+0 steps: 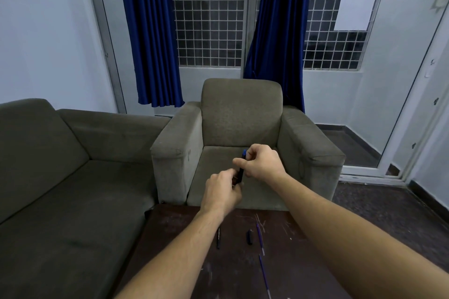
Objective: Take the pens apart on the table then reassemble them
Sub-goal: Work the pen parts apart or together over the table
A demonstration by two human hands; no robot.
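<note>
A dark pen with a blue top (241,170) is held upright in the air above the far edge of the table. My right hand (261,161) pinches its upper end near the blue tip. My left hand (223,190) grips its lower end. On the dark scratched table (184,238) lie loose parts: a black pen barrel (218,238), a short black cap (249,236), a thin blue refill (260,234) and a second blue refill (264,275) nearer to me.
A grey armchair (243,133) stands right behind the table. A grey sofa (60,177) runs along the left. Blue curtains (150,31) hang at the grilled window. A glass door (413,128) is at the right.
</note>
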